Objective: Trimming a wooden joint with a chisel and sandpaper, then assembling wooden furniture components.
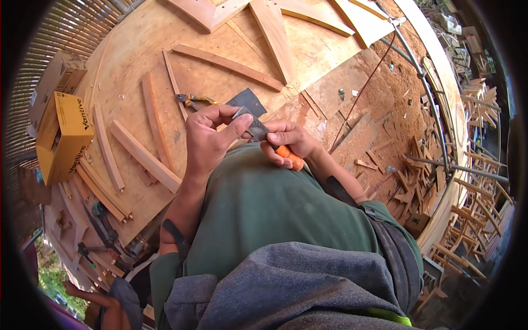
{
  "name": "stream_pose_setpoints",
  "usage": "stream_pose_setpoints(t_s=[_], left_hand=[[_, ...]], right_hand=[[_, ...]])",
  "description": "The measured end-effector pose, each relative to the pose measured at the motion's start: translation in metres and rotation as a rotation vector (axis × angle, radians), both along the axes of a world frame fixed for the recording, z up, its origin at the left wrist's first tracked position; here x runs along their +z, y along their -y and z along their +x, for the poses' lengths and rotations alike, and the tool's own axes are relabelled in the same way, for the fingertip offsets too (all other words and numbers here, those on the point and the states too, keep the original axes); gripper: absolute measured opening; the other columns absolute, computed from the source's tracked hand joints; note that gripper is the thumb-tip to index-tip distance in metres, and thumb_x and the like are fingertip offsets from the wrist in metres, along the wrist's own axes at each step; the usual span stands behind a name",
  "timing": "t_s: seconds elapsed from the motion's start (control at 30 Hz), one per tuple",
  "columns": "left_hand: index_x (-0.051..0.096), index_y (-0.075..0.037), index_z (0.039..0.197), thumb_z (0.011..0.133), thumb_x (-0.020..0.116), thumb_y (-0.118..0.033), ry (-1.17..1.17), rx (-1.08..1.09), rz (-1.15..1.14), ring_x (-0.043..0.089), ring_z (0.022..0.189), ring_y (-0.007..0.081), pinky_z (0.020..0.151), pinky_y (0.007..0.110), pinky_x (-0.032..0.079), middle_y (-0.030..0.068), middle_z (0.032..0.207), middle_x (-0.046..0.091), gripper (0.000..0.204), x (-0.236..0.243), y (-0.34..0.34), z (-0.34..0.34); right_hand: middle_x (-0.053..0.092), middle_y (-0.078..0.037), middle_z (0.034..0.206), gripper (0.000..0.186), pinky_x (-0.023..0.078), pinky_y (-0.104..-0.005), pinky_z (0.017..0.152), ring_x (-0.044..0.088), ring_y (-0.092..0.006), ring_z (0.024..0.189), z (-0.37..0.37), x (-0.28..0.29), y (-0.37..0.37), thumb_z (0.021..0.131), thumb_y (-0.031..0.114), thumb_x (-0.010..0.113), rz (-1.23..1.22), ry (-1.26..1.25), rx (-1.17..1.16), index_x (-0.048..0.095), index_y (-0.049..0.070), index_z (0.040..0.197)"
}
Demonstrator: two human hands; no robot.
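In front of my torso, both hands are on a flat dark grey piece (254, 127). My left hand (208, 135) pinches its far end between thumb and fingers. My right hand (294, 138) is closed around an orange handle (290, 158) at the near end. Together they look like one flat-bladed tool, but the fingers hide where blade and handle meet. A dark grey sheet (248, 99), perhaps sandpaper, lies on the wooden table (214, 82) just beyond my hands. Pliers (193, 100) with yellow and black handles rest left of that sheet.
Curved wooden strips (157, 124) and joined boards (272, 41) are spread over the table. A yellow cardboard box (65, 137) stands at the left. Wood offcuts (418, 181) and sawdust lie at the right, beside a metal pipe (434, 104). Another person's leg (113, 313) shows at lower left.
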State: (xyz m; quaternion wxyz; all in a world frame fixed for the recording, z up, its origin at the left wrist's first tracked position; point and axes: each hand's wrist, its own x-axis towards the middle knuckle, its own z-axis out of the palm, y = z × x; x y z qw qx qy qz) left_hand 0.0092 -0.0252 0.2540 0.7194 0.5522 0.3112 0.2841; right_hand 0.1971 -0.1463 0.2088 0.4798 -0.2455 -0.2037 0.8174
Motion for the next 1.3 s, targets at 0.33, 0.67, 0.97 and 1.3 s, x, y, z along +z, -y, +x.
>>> stream_pose_setpoints(t_s=[0.33, 0.67, 0.97, 1.3], left_hand=[[0.072, 0.009, 0.114, 0.095, 0.074, -0.007, 0.058, -0.044, 0.023, 0.074, 0.082, 0.0146, 0.074, 0.025, 0.057, 0.0132, 0.092, 0.077, 0.025, 0.029, 0.01, -0.028], [0.072, 0.006, 0.103, 0.078, 0.092, -0.038, 0.15, -0.219, -0.348, 0.073, 0.084, 0.0161, 0.083, 0.029, 0.057, 0.0137, 0.095, 0.077, 0.054, -0.009, -0.01, -0.048], [0.075, 0.002, 0.1, 0.076, 0.093, -0.016, 0.147, -0.374, -0.484, 0.072, 0.082, 0.0129, 0.079, 0.026, 0.057, 0.0086, 0.092, 0.077, 0.035, -0.021, -0.018, -0.048], [0.077, 0.004, 0.102, 0.077, 0.092, -0.019, 0.254, -0.451, -0.579, 0.076, 0.09, 0.02, 0.086, 0.031, 0.059, 0.0174, 0.1, 0.078, 0.036, -0.037, -0.027, -0.049]], right_hand=[[0.057, -0.01, 0.061, 0.045, 0.041, -0.0257, 0.04, 0.051, -0.0123, 0.044, 0.005, -0.001, -0.01, 0.108, 0.021, 0.049, 0.067, -0.228, 0.181, 0.051, -0.009, 0.142], [0.061, -0.014, 0.062, 0.046, 0.04, -0.0235, 0.038, 0.052, -0.0114, 0.042, 0.004, 0.003, -0.014, 0.107, 0.017, 0.052, 0.037, -0.238, 0.368, 0.051, -0.015, 0.14], [0.061, -0.011, 0.063, 0.044, 0.041, -0.022, 0.04, 0.052, -0.0093, 0.044, -0.002, 0.0, -0.012, 0.107, 0.015, 0.051, 0.046, -0.167, 0.401, 0.052, -0.013, 0.14], [0.055, -0.006, 0.059, 0.043, 0.038, -0.0233, 0.04, 0.051, -0.01, 0.041, -0.006, 0.004, -0.013, 0.105, 0.016, 0.056, -0.005, -0.102, 0.38, 0.057, -0.009, 0.139]])
